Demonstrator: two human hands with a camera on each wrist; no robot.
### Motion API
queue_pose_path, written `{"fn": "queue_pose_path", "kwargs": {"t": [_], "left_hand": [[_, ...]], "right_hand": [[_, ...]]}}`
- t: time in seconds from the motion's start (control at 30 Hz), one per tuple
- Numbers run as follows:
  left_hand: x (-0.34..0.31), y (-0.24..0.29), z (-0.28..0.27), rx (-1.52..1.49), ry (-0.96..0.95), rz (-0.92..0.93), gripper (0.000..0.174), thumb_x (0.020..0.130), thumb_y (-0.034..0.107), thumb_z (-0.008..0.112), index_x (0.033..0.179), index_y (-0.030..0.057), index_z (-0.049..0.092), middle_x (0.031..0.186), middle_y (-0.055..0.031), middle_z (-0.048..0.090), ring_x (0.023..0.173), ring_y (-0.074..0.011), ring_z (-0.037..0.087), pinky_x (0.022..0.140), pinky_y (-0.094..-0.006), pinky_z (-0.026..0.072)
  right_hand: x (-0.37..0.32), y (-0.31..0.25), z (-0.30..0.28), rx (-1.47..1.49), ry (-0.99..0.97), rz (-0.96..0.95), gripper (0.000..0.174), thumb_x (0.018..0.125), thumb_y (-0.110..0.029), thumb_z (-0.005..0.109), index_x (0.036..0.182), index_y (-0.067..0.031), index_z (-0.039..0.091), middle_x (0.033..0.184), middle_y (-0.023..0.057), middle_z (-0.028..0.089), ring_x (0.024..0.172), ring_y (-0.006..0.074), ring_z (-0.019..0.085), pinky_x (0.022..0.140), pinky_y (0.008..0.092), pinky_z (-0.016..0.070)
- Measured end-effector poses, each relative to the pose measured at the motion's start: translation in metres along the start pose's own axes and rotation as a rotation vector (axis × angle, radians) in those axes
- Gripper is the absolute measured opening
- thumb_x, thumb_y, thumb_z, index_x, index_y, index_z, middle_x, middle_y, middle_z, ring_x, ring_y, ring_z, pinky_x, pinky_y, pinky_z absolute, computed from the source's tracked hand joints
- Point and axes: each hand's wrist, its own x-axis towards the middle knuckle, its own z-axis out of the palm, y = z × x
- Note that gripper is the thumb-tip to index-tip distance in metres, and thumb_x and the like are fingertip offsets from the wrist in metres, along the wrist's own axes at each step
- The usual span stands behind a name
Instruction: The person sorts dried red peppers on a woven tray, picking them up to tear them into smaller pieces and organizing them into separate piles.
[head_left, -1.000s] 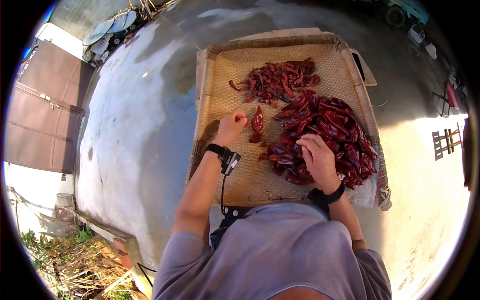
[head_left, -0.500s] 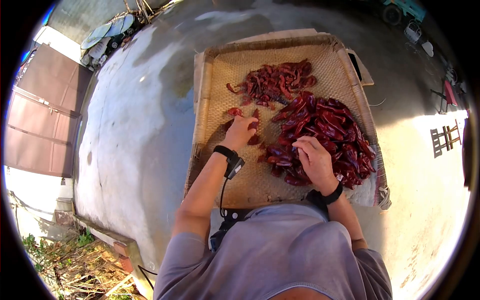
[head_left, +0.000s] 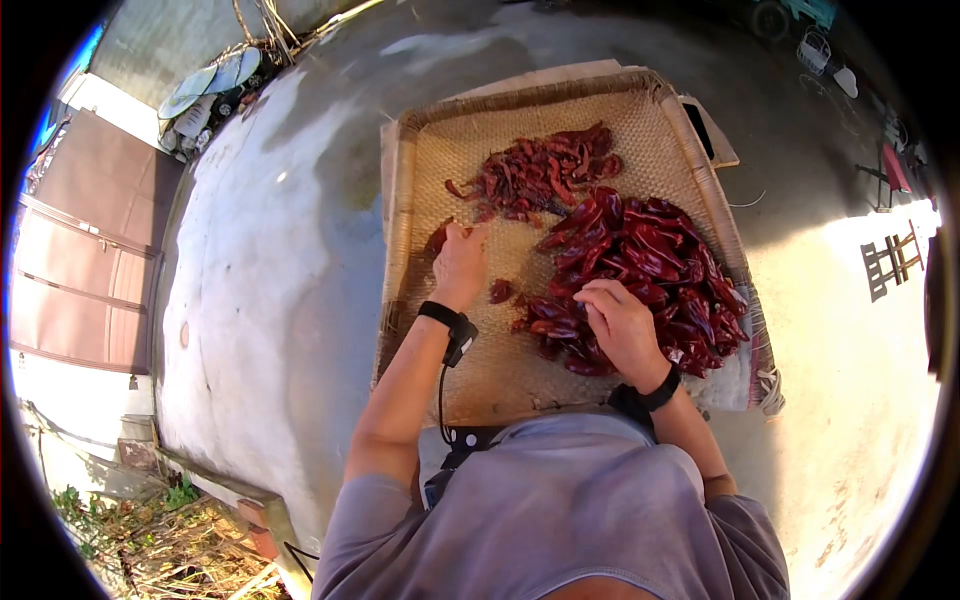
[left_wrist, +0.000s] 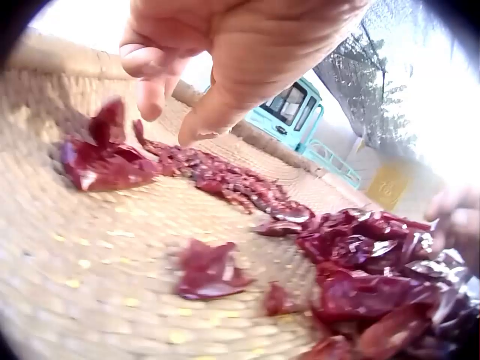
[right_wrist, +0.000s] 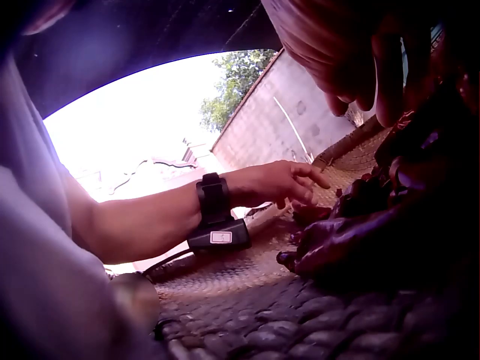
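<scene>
Seen from the head, a left hand works by the left edge of a woven tray; a right hand hovers at a glossy chili heap crowding the right edge, where a careless tug could send pods over the rim. Shriveled chilies lie toward the far edge, close enough that a nudge might mix the two.

From the left wrist, thumb and fingers hang apart, empty, above split chilies; a low sweep might scatter them or a stray chili piece.

From the right wrist, shadow hides the right fingertips; whether they pinch anything cannot be told.
</scene>
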Motion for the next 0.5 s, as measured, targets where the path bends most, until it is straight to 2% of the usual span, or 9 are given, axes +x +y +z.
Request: {"fn": "queue_pose_path", "kwargs": {"t": [0.03, 0.07, 0.27, 0.37, 0.5], "left_hand": [[0.002, 0.008, 0.0, -0.063, -0.059, 0.037, 0.038, 0.087, -0.001, 0.062, 0.123, 0.0102, 0.065, 0.127, -0.0192, 0.053, 0.113, -0.0375, 0.058, 0.089, -0.0468, 0.0516], [0.009, 0.008, 0.016, -0.019, -0.028, 0.136, 0.037, 0.088, 0.003, 0.064, 0.124, 0.0112, 0.064, 0.125, -0.016, 0.057, 0.112, -0.037, 0.059, 0.09, -0.0479, 0.0514], [0.046, 0.054, 0.055, -0.091, -0.011, 0.369, 0.044, 0.091, 0.009, 0.067, 0.134, 0.0097, 0.058, 0.128, -0.0136, 0.057, 0.124, -0.0362, 0.05, 0.099, -0.0483, 0.0485], [0.062, 0.055, 0.071, -0.059, -0.089, 0.371, 0.047, 0.091, 0.009, 0.066, 0.136, 0.0097, 0.056, 0.129, -0.0127, 0.057, 0.126, -0.0357, 0.047, 0.101, -0.0485, 0.047], [0.066, 0.049, 0.074, -0.05, -0.019, 0.424, 0.039, 0.088, 0.006, 0.065, 0.127, 0.0083, 0.062, 0.123, -0.0159, 0.059, 0.116, -0.0359, 0.054, 0.096, -0.0476, 0.0494]], "right_hand": [[0.0, -0.001, 0.0, -0.001, -0.004, -0.004, 0.019, 0.087, 0.002, 0.063, 0.104, -0.0059, 0.068, 0.109, 0.0092, 0.067, 0.091, 0.0316, 0.067, 0.077, 0.038, 0.056], [0.0, -0.001, -0.001, -0.005, -0.008, -0.009, 0.02, 0.087, 0.002, 0.063, 0.104, -0.006, 0.068, 0.109, 0.0092, 0.067, 0.091, 0.0315, 0.067, 0.077, 0.0379, 0.056], [-0.003, -0.005, -0.004, -0.018, -0.006, 0.011, 0.02, 0.086, 0.002, 0.063, 0.104, -0.0066, 0.068, 0.108, 0.0091, 0.067, 0.092, 0.0319, 0.067, 0.078, 0.0382, 0.0559], [-0.002, -0.007, -0.005, -0.026, -0.003, 0.002, 0.02, 0.085, 0.002, 0.063, 0.103, -0.0066, 0.068, 0.107, 0.0091, 0.068, 0.092, 0.032, 0.067, 0.079, 0.0386, 0.0559], [-0.002, -0.003, -0.006, -0.035, -0.016, -0.015, 0.021, 0.086, 0.003, 0.064, 0.105, -0.0057, 0.069, 0.108, 0.0106, 0.067, 0.092, 0.0317, 0.068, 0.078, 0.0375, 0.0568]]}}
